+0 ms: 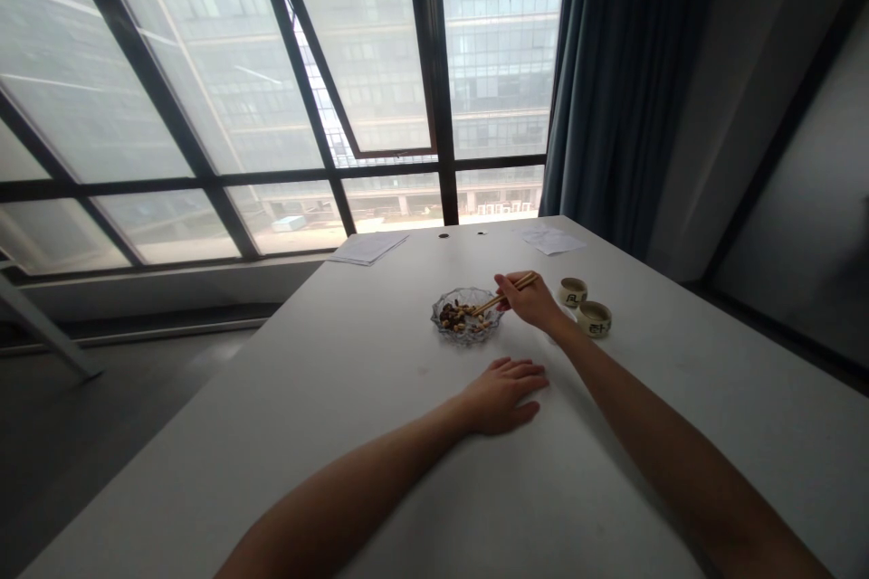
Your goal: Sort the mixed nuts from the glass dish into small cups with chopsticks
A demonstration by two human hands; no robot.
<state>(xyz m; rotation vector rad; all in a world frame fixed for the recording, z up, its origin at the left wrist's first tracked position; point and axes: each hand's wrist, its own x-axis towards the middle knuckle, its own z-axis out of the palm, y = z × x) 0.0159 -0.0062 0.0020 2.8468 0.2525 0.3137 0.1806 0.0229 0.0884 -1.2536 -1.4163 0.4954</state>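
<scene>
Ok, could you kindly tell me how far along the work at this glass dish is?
Nothing looks finished: food pieces lie in the glass dish. In hand: the right hand holds wooden chopsticks, tips over the dish. Remaining: two ceramic cups stand apart; the left hand rests flat.

And here's the right hand point(529, 301), pinching a pair of wooden chopsticks point(506, 297), tips angled down into a shallow cut-glass dish point(468, 335), right among a small heap of mixed nuts point(453, 317), dark pieces and pale ones together! The left hand point(502, 396) lies flat, palm down, fingers spread, just in front of the dish, touching nothing on it.
</scene>
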